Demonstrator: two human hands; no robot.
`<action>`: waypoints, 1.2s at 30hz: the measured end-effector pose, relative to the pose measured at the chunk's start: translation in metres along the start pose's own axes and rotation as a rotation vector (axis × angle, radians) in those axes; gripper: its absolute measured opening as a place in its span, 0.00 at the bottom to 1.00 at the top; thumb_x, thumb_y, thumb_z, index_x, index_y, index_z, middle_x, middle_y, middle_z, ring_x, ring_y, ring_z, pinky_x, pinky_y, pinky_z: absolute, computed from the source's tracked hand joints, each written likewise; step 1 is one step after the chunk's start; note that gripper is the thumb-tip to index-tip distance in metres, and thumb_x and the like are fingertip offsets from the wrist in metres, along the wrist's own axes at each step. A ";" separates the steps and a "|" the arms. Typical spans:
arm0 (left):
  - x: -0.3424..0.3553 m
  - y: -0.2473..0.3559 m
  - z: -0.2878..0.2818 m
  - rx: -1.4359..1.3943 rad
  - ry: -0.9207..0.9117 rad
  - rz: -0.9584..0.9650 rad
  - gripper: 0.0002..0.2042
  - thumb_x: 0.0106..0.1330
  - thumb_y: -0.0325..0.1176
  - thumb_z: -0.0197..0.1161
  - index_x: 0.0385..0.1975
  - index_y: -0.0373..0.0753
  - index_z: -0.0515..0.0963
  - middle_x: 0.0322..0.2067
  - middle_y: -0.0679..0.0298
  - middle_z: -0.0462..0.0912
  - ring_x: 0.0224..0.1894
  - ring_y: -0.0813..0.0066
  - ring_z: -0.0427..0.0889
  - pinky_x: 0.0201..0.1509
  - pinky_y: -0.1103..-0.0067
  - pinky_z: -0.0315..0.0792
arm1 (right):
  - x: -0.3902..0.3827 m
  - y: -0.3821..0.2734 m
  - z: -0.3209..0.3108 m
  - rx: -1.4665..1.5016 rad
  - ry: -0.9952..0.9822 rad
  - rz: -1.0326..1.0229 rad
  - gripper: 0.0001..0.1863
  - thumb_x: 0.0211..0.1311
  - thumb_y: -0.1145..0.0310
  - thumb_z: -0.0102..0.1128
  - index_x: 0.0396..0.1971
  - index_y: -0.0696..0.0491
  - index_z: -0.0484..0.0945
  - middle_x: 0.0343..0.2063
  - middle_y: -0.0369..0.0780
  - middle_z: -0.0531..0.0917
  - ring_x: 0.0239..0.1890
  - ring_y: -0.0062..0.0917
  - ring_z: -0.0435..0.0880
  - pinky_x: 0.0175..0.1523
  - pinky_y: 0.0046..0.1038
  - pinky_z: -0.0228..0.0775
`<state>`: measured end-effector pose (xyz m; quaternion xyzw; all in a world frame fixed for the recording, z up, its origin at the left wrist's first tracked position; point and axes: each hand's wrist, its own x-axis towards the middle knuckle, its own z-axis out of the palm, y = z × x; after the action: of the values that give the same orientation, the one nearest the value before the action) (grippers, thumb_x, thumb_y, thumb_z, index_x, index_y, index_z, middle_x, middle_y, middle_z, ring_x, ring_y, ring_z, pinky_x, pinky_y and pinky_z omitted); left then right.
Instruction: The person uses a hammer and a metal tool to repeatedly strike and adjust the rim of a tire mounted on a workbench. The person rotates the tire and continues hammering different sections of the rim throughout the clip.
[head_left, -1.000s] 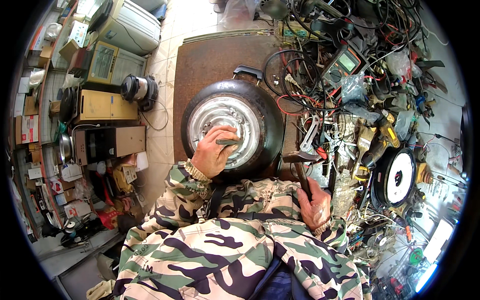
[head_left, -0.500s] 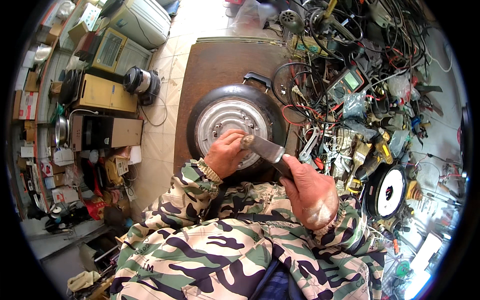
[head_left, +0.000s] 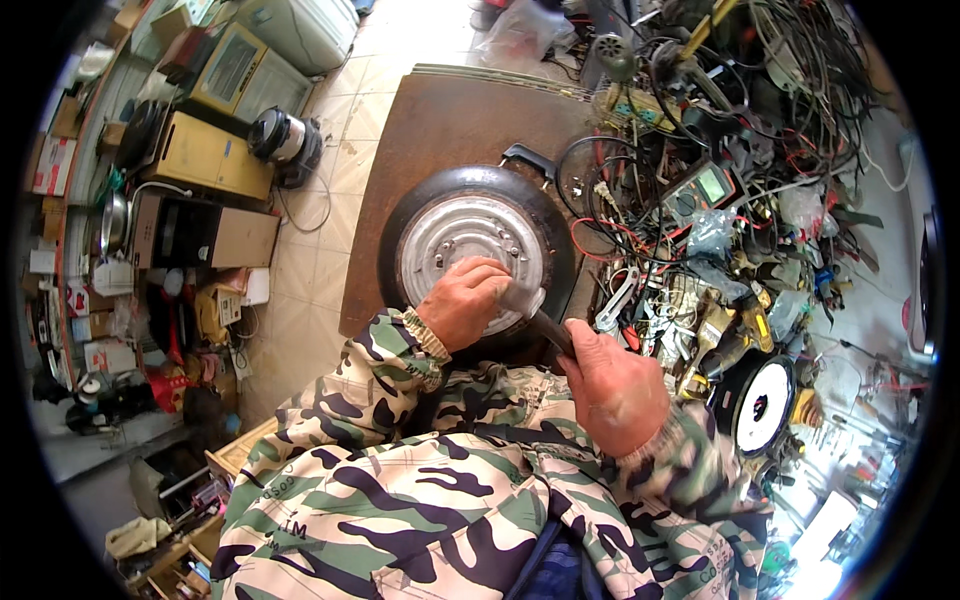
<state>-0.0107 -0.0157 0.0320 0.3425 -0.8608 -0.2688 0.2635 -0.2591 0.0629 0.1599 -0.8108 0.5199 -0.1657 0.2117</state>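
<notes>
A round electric pan [head_left: 558,225] with a black rim lies on a brown board [head_left: 460,115], its ridged silver metal base [head_left: 440,222] facing up. My left hand [head_left: 462,305] rests over the near part of that base, fingers bent and pressed together. Whatever they pinch is hidden under them. My right hand [head_left: 618,395] grips the dark handle of a hammer [head_left: 520,298] from the right. The hammer's grey head is down beside my left fingertips, over the base's near right edge, slightly blurred.
Cables, tools and a multimeter [head_left: 700,190] crowd the right side. A round white-faced black part [head_left: 765,405] lies near my right sleeve. At the left stand a microwave oven [head_left: 205,232], a pressure cooker [head_left: 280,135] and packed shelves. The pan's black handle [head_left: 530,160] points away from me.
The hammer head has come down and left toward the base, close to my left fingers. My right hand followed it slightly lower. My left hand keeps nearly the same place over the base.
</notes>
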 end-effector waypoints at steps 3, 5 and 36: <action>-0.012 0.003 0.006 -0.018 0.033 -0.021 0.16 0.55 0.20 0.70 0.45 0.34 0.81 0.48 0.54 0.86 0.56 0.52 0.84 0.61 0.62 0.78 | -0.017 0.005 -0.004 0.055 0.137 0.038 0.27 0.63 0.73 0.70 0.62 0.59 0.74 0.27 0.44 0.79 0.24 0.41 0.83 0.28 0.40 0.76; -0.007 0.003 0.003 -0.042 0.040 -0.032 0.16 0.56 0.20 0.71 0.45 0.35 0.81 0.48 0.54 0.86 0.56 0.52 0.84 0.61 0.62 0.79 | -0.023 0.002 -0.012 0.141 0.279 0.112 0.29 0.61 0.78 0.71 0.63 0.60 0.74 0.31 0.49 0.83 0.28 0.45 0.86 0.31 0.42 0.76; -0.004 0.008 -0.008 -0.100 -0.031 -0.062 0.08 0.67 0.25 0.69 0.45 0.35 0.83 0.47 0.53 0.86 0.55 0.52 0.84 0.59 0.65 0.78 | -0.119 0.030 0.079 0.568 0.119 0.770 0.19 0.73 0.71 0.62 0.60 0.61 0.78 0.42 0.59 0.87 0.46 0.56 0.88 0.49 0.42 0.80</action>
<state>-0.0066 -0.0106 0.0417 0.3514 -0.8392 -0.3248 0.2584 -0.2922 0.1742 0.0708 -0.4584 0.7278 -0.2568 0.4408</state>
